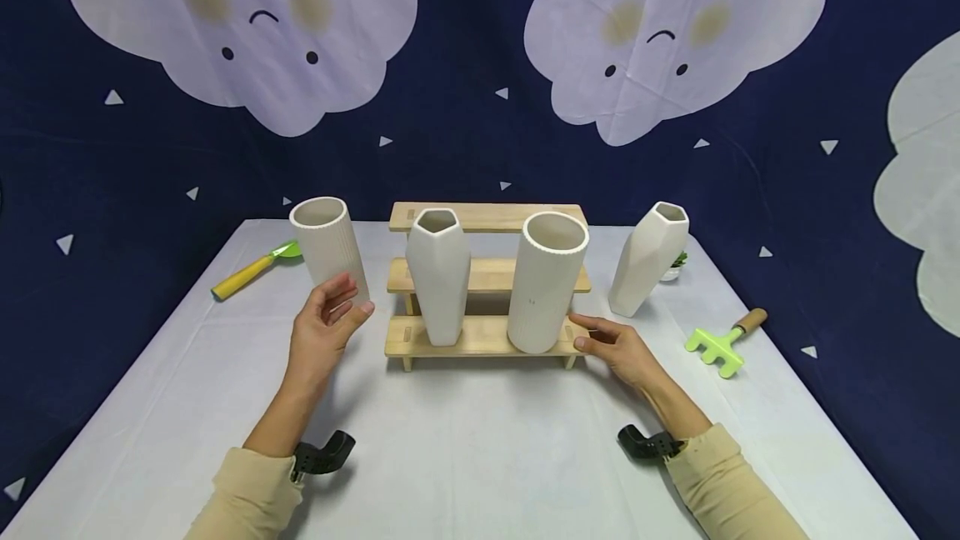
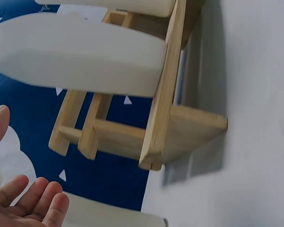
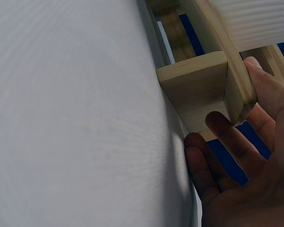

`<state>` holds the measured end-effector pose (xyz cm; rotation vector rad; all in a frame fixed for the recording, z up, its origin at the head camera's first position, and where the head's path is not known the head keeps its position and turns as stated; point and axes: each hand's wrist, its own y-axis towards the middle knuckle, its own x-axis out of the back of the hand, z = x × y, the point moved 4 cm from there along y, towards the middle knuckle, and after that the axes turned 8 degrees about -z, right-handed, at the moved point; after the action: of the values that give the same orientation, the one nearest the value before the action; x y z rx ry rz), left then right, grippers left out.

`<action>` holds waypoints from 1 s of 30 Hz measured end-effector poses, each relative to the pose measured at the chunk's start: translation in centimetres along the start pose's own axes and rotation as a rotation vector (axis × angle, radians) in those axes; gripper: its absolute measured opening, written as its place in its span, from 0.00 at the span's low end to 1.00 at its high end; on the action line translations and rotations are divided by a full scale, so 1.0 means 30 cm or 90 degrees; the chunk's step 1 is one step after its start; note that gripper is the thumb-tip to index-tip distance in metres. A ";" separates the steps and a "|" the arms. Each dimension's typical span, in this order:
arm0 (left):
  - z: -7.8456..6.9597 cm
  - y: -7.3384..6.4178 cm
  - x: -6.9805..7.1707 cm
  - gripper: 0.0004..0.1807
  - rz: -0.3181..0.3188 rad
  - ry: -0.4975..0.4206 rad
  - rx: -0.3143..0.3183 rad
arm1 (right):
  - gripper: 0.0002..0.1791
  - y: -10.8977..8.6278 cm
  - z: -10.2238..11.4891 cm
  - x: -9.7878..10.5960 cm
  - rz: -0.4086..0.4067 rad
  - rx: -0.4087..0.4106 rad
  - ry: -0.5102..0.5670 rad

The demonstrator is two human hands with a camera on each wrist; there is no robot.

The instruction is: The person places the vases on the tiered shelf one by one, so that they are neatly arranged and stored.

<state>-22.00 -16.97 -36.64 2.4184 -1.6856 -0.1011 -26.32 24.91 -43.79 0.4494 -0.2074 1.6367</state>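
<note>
A three-tier wooden stand stands mid-table. On its lowest shelf are a faceted white vase, left, and a ribbed white cylindrical vase, right. My right hand pinches the right end of that shelf; in the right wrist view the thumb lies on the board with the fingers on its far side and below. My left hand holds nothing, its fingers loosely bent in front of another ribbed vase left of the stand. Whether it touches that vase I cannot tell.
Right of the stand is a second faceted vase, with a small potted plant behind it. A green toy rake lies at the right, and a yellow-handled trowel at the left. A dark-blue cloud-print cloth hangs behind.
</note>
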 end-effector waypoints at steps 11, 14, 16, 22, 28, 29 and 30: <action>0.020 0.029 0.057 0.33 -0.079 0.033 -0.012 | 0.27 0.002 -0.005 -0.002 -0.006 0.013 0.003; 0.026 0.041 0.072 0.34 -0.099 0.042 -0.015 | 0.27 0.003 -0.004 -0.002 -0.007 0.013 0.001; 0.031 0.050 0.080 0.34 -0.111 0.047 -0.012 | 0.27 0.003 -0.004 -0.002 -0.006 0.013 0.001; 0.040 0.079 0.100 0.36 -0.124 0.061 -0.005 | 0.27 0.002 -0.002 0.000 -0.007 0.013 0.002; 0.052 0.114 0.116 0.39 -0.134 0.061 -0.006 | 0.27 0.003 -0.004 -0.001 -0.003 0.018 0.011; 0.056 0.120 0.119 0.39 -0.137 0.063 -0.003 | 0.27 0.003 -0.005 -0.001 -0.002 0.018 0.010; 0.058 0.126 0.120 0.40 -0.139 0.065 -0.002 | 0.27 0.003 -0.005 -0.001 -0.002 0.019 0.009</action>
<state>-24.52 -21.82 -37.42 2.5516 -1.3739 -0.0099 -26.44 24.92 -43.93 0.4603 -0.1714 1.6417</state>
